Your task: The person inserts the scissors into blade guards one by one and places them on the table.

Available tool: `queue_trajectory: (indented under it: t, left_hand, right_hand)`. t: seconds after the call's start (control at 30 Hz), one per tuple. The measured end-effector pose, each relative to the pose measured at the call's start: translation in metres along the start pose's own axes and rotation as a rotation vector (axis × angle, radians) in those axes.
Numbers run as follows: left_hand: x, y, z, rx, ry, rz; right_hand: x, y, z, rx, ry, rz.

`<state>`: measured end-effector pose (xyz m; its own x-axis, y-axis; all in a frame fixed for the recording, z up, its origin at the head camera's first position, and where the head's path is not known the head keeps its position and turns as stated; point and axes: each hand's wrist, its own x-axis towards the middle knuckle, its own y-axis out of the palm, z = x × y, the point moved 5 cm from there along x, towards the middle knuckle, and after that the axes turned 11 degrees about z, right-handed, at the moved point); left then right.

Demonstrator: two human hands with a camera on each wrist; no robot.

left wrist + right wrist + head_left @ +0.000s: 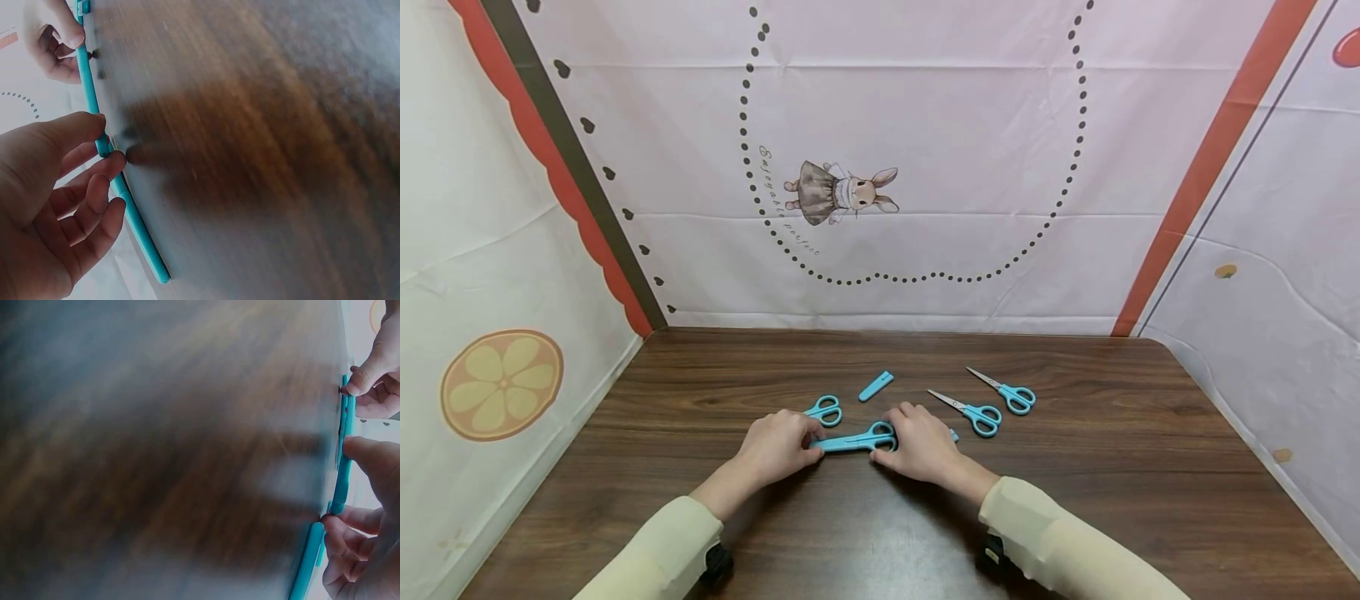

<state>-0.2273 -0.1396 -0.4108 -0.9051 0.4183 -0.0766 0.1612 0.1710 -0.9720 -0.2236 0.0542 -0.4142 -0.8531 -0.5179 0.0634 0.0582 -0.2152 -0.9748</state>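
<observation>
A pair of light-blue scissors with a blue blade cover over its blades lies crosswise between both hands, close over the table. My left hand pinches the covered blade end between thumb and fingers. At the other end, my right hand grips the handle loops, thumb on the near side. Behind the left hand, a second pair of scissors shows its loops, its blade end hidden by the fingers. A blue piece peeks out from behind the right hand. In the right wrist view, a blue cover lies below the right fingers.
Farther back on the brown wooden table lies a loose blue blade cover. To the right are two scissors with bare blades, a nearer pair and a farther pair. Printed cloth walls stand behind and at both sides.
</observation>
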Motion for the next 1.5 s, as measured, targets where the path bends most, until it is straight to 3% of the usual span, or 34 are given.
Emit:
queue_trajectory:
  t: [0.5, 1.5]
  left_hand:
    - [0.0002, 0.0023, 0.0018, 0.001, -0.012, 0.016]
    - [0.0007, 0.0028, 0.0017, 0.022, -0.003, 0.003]
  right_hand:
    - [0.0023, 0.0043, 0.0015, -0.009, 0.0, 0.027]
    - [-0.0001, 0.0031, 0.0037, -0.059, -0.024, 0.002]
